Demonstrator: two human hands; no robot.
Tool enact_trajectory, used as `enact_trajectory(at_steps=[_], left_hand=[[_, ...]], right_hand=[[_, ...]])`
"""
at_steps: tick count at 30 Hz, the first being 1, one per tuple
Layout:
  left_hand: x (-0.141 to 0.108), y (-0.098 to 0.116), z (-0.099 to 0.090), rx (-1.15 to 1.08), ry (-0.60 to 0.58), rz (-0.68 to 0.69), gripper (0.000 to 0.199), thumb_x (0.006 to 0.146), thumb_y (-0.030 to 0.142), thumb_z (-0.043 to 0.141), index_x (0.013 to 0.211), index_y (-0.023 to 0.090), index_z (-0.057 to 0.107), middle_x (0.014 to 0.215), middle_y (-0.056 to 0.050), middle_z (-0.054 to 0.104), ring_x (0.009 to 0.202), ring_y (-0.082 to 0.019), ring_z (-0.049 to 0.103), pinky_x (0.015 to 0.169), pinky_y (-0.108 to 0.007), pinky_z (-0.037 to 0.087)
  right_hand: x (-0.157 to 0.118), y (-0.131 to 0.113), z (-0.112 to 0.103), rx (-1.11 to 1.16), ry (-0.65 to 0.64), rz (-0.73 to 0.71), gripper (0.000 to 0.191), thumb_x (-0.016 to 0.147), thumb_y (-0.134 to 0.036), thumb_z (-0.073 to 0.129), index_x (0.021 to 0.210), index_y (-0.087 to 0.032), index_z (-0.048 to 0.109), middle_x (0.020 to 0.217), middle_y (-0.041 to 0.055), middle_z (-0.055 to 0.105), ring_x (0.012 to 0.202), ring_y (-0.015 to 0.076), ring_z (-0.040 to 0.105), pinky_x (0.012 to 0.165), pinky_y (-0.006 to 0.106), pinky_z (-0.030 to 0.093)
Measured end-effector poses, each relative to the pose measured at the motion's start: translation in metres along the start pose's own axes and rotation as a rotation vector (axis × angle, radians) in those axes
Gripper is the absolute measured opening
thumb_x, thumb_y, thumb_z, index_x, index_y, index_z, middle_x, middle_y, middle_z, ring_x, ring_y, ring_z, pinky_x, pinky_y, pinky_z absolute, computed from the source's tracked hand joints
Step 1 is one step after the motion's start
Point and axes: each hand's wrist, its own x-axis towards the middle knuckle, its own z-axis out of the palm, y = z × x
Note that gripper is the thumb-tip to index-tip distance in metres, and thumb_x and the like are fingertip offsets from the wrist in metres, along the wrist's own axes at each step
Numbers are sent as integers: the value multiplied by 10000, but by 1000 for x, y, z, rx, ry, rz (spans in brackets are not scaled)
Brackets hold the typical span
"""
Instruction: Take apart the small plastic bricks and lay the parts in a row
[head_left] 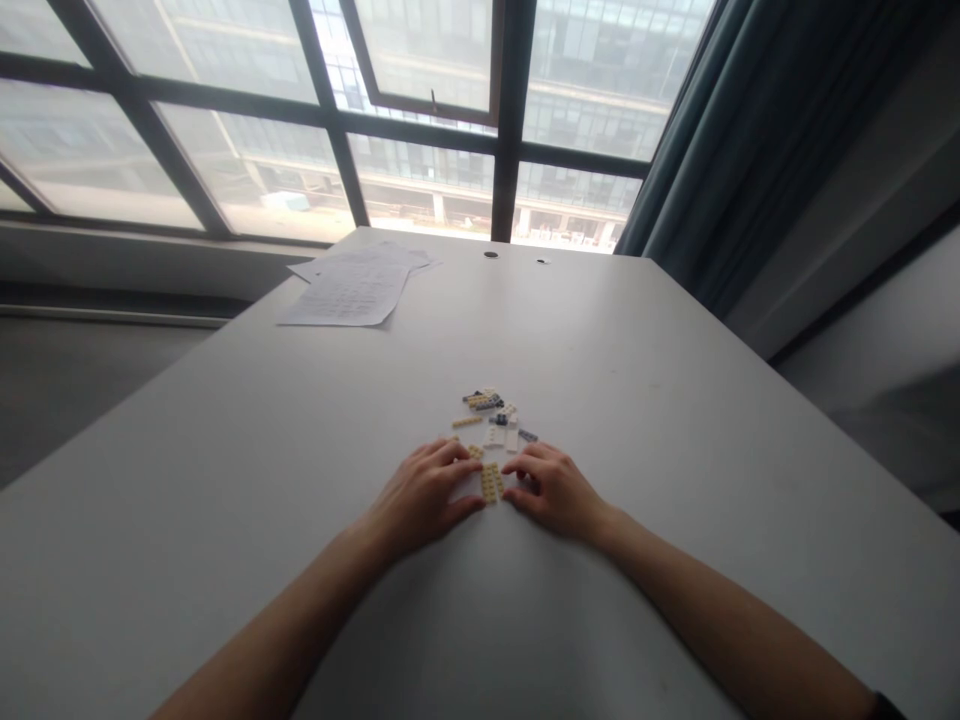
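Two yellow studded plates lie side by side on the white table between my hands: a wider plate (489, 483) on the left and a narrow plate (499, 485) on the right. My left hand (433, 487) has its thumb and fingertips at the left edge of the wider plate, with a gap between thumb and fingers. My right hand (551, 487) touches or nearly touches the narrow plate's right side, thumb and forefinger apart. Just beyond them is a loose pile of small yellow, white and grey pieces (495, 415).
Printed sheets of paper (349, 290) lie at the far left of the white table (585, 340). Two small round fittings (490, 254) (543, 261) sit near its far edge. Behind are windows, with a dark curtain (720, 150) at the right.
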Motion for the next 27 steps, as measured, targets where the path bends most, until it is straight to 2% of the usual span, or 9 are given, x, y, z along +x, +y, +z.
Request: enact_trajectory(at_steps=[11, 17, 19, 23, 27], left_hand=[[0, 0, 0, -18, 24, 12, 245, 825, 336, 613, 1041, 229, 660, 970, -67, 635, 947, -209, 571, 866, -355, 463], [0, -1, 0, -59, 33, -1, 240, 818, 320, 620, 1038, 235, 663, 974, -61, 642, 954, -208, 571, 871, -342, 465], [0, -4, 0, -69, 69, -30, 236, 824, 313, 610, 1039, 232, 662, 988, -60, 647, 957, -208, 568, 879, -346, 461], [2, -14, -4, 7, 219, -166, 202, 843, 310, 574, 990, 210, 672, 974, -65, 654, 933, -222, 553, 875, -383, 448], [2, -21, -4, 102, 211, -224, 198, 845, 314, 559, 954, 207, 685, 962, -68, 654, 930, -240, 541, 857, -394, 435]], right_hand=[[-2, -2, 4, -21, -13, -65, 151, 790, -245, 665, 938, -213, 670, 885, 38, 626, 866, 180, 561, 851, 326, 418], [-2, -1, 5, -7, -7, -64, 158, 789, -250, 667, 944, -220, 673, 876, 35, 625, 854, 179, 563, 833, 324, 430], [-2, -2, 4, 15, 11, -29, 162, 785, -232, 667, 947, -225, 676, 884, 34, 625, 846, 177, 563, 808, 312, 442], [-2, -2, 3, 68, 86, 53, 157, 790, -196, 652, 944, -217, 680, 914, 43, 629, 871, 176, 569, 802, 307, 458], [-1, 1, 3, 39, 158, 85, 129, 809, -210, 636, 928, -208, 686, 934, 55, 634, 921, 195, 560, 854, 340, 452]])
